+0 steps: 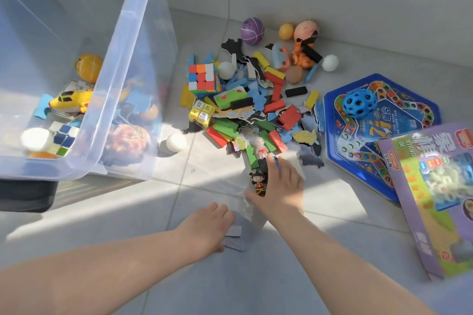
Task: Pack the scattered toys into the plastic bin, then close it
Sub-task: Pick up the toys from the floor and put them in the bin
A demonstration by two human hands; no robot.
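If I sweep too hard, the toy pile (256, 110) could scatter over the floor, and the little doll (258, 183) at nine o'clock of my right hand (281, 186) could topple. That hand's fingers (279, 174) lie straight and released on the pile's six o'clock edge. My left hand (204, 225) covers grey pieces (233, 232); I cannot tell whether it grips them. The bin (133, 33) stands open at ten o'clock.

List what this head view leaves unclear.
All in the head view:
Left hand: its own back hides the fingers, so its grip on the grey pieces is unreadable.
Right hand: motion blur; contact with the doll figurine is uncertain.
Plastic bin: cut off by the left and top edges; no lid visible.
Purple game box: cut off by the right edge, print blurred.
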